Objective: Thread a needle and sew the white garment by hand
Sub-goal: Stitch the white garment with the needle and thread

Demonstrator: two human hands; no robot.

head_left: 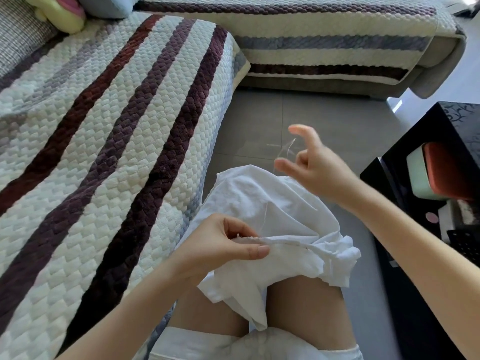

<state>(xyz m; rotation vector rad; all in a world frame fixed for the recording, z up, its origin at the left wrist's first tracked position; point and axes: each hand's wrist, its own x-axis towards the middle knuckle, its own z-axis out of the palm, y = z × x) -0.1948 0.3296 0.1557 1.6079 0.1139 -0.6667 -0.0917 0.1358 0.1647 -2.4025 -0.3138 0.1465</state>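
- Storage: I see a black cabinet [415,255] along the right edge. Its open compartment holds a pale green box with an orange-red side [441,172]. Lower down sit a small pink disc [432,217] and a black mesh basket [465,242], whose contents I cannot make out.
- Task item: the white garment [285,229] lies bunched over the person's bare knees, one corner hanging between them.
- Left hand [220,245]: thumb and forefinger pinch a folded seam of the garment at its near side.
- Right hand [319,167]: raised above the garment's far edge and motion-blurred, forefinger and thumb spread, the other fingers curled.
- Thread [263,216]: a pale strand rises from the seam across the cloth, and a loop shows beside the right thumb. I cannot tell whether the right hand grips it.
- Surroundings: a sofa [104,126] with a quilted striped cover fills the left, close against the left forearm. A second sofa section [324,55] runs across the top. A blue cushion [104,6] and a yellow-green soft item [62,19] sit in the far left corner.
- Open room: grey tiled floor [324,120] lies between the sofa edge and the cabinet, with the right hand over it.
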